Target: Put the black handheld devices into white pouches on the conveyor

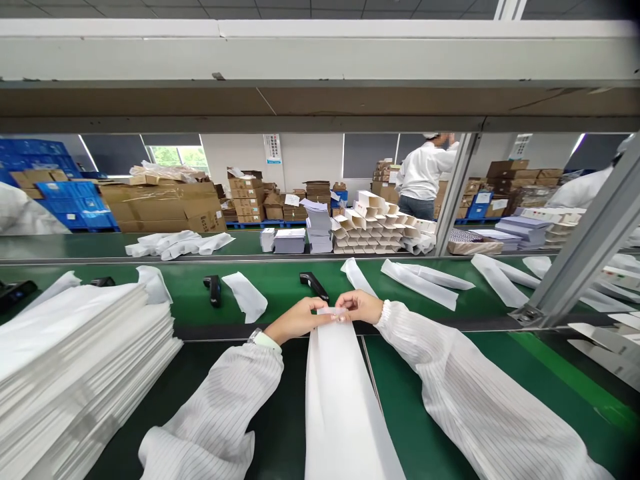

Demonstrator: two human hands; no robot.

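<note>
A long white folded sheet (345, 400) runs from the near edge of the view up to both hands. My left hand (300, 319) pinches the left side of its far end, thumb and fingers closed on it. Close beside it, my right hand (359, 307) grips the same end from the right, the fingertips of both hands almost touching. A black handheld device (314, 285) lies on the green belt just beyond the hands. At the left rises a tall stack of white sheets (90, 353).
Folded white strips (420, 283) lie along the green belt (280, 287). Beyond stand open white cartons (370, 227) and stacked booklets (319, 227). A slanted metal post (575, 260) rises at the right, under an overhead shelf (300, 57). A person in white (423, 173) stands farther back.
</note>
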